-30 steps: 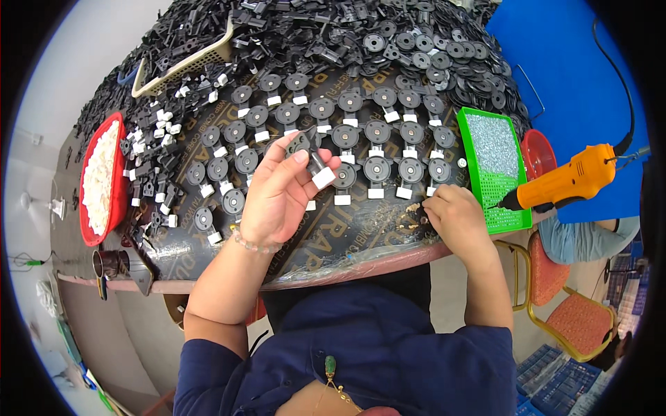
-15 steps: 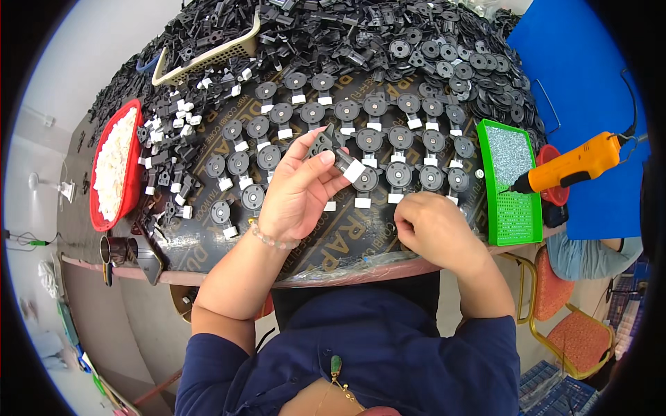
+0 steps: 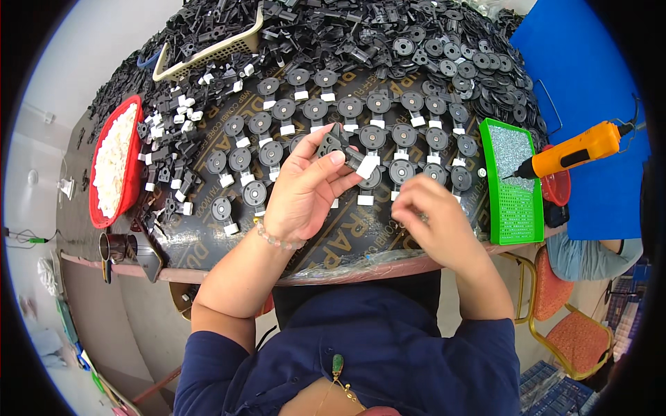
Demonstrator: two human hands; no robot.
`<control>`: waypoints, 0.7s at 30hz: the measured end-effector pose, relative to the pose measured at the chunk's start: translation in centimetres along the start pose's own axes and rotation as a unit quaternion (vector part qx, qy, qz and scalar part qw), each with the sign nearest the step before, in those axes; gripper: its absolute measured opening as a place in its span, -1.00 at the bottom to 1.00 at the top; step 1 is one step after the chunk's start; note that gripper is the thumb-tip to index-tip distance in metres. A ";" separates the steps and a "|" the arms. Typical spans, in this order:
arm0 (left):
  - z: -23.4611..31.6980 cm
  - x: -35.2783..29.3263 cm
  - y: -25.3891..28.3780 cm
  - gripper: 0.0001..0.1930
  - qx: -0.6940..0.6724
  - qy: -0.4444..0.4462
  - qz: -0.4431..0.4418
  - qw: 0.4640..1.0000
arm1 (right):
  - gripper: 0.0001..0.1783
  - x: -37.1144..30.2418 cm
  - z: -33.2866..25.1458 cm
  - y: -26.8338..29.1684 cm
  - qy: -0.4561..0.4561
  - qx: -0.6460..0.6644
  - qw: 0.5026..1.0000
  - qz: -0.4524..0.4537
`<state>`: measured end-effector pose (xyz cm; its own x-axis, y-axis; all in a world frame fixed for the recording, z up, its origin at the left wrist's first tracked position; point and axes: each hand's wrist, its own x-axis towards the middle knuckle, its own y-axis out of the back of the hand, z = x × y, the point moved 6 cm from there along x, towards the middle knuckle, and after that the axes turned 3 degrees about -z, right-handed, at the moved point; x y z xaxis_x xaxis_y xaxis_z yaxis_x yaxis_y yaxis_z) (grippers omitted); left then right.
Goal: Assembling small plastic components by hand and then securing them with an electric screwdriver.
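My left hand pinches a black plastic bracket between thumb and fingers. A white block sticks out of the bracket's lower right end. To the right, my right hand hovers over the near part of the table, its fingers curled inward. Whatever lies between those fingertips, if anything, is hidden. Beyond both hands, rows of black round-disc assemblies lie on the dark table, each with a white end piece toward me. My left hand covers some of them.
A red basket of white pieces stands left, near loose black brackets. Black parts heap up behind, around a beige basket. At right are a green tray of small silvery pieces, an orange power screwdriver and a red bowl.
My right hand has risen slightly and turned, its fingers bending differently. My left hand has shifted a little to the right with the bracket. The screwdriver has swung slightly.
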<state>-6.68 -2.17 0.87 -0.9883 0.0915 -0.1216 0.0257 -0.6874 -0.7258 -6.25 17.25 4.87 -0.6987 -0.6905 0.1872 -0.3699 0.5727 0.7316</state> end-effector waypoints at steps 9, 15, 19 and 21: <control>-0.3 -0.1 -0.4 -0.63 -0.014 0.009 -0.020 1.000 | -0.91 2.6 2.5 -1.6 -0.106 0.450 0.879 0.118; -0.2 -0.4 -0.6 -0.58 0.057 -0.015 -0.019 0.998 | -0.94 2.3 2.8 -0.8 -0.112 0.470 0.860 0.161; -0.4 -0.7 -1.1 -0.54 0.171 -0.039 -0.041 0.984 | -0.95 2.3 1.8 0.3 -0.051 0.407 0.896 0.172; -0.5 -1.0 -1.6 -0.56 0.242 -0.050 -0.056 0.967 | -0.95 2.4 1.2 0.3 -0.046 0.352 0.923 0.148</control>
<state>-5.69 -0.83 1.78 -0.9910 0.1314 0.0240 -0.1320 -0.9361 -0.3261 -8.76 16.31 4.78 -0.8697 -0.4362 0.2312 -0.4386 0.8976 0.0435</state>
